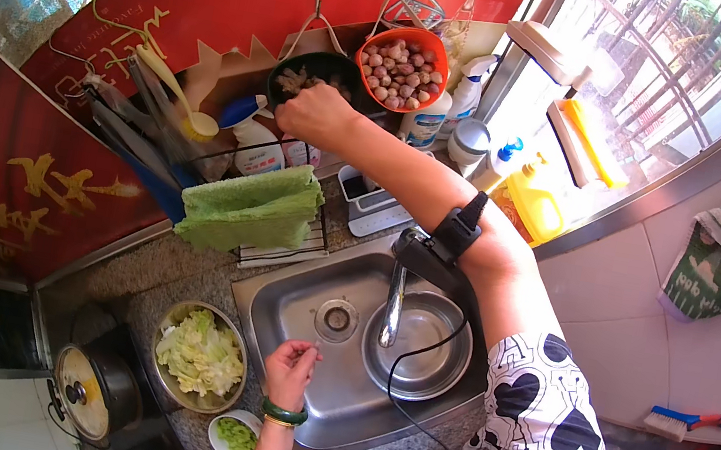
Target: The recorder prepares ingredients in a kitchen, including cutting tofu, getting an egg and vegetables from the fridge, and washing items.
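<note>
My right hand (314, 111) reaches over the counter to a dark hanging basket (285, 66). Its fingers are hidden at the basket's near rim, where pieces of what looks like ginger root (299, 80) show. Above the stainless steel sink (291, 299), my left hand (291, 369) has thumb and fingertips pinched together; whether something tiny is between them is unclear. Beside the left wrist stand a metal bowl of torn leafy greens (201, 352) and a small white bowl of chopped green vegetable (236, 436). A round metal basin (413, 370) sits in the sink below the faucet (394, 302).
An orange basket of garlic bulbs (401, 67) hangs right of the dark one. Spray bottles (256, 139) and a yellow bottle (533, 200) line the back. A green towel (252, 207) drapes over a wire rack. A lidded pot (89, 391) stands at left.
</note>
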Demonstrator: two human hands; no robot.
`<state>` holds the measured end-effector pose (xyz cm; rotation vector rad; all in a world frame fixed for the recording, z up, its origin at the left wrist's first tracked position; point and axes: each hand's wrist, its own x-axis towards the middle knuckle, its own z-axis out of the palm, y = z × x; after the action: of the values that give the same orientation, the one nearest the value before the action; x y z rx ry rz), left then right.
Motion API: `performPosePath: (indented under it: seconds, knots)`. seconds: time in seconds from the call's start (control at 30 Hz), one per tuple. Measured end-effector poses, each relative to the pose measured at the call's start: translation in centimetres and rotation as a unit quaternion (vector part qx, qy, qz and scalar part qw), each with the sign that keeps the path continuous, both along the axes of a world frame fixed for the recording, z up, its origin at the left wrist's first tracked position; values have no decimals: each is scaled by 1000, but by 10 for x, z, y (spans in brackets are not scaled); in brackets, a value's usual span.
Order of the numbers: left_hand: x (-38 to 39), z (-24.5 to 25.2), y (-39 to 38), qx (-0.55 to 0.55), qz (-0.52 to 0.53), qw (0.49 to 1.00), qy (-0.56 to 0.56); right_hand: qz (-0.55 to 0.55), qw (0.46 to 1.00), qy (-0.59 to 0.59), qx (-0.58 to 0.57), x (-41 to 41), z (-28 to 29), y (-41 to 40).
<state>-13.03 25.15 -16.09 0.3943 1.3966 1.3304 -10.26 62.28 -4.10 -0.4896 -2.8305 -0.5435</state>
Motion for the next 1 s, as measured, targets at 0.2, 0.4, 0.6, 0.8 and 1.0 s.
performPosePath:
  seconds: [0.2, 0.4, 0.6, 0.8, 1.0]
  knots:
    - [7, 2, -1, -3, 0, 1000, 2, -66, 962, 186, -190, 18, 0, -9]
    - [23, 9, 3, 7, -31, 999, -2, -6, 659, 458, -596, 70, 6, -46]
    - [43, 25, 1, 10, -40, 999, 1, 83, 211, 464, -856, 125, -19, -117]
    - [67, 34, -12, 24, -64, 998, 0, 128, 137, 501, -845, 163, -26, -178]
    - [91, 50, -17, 29, -79, 996, 24, 82, 188, 547, -812, 203, -22, -203]
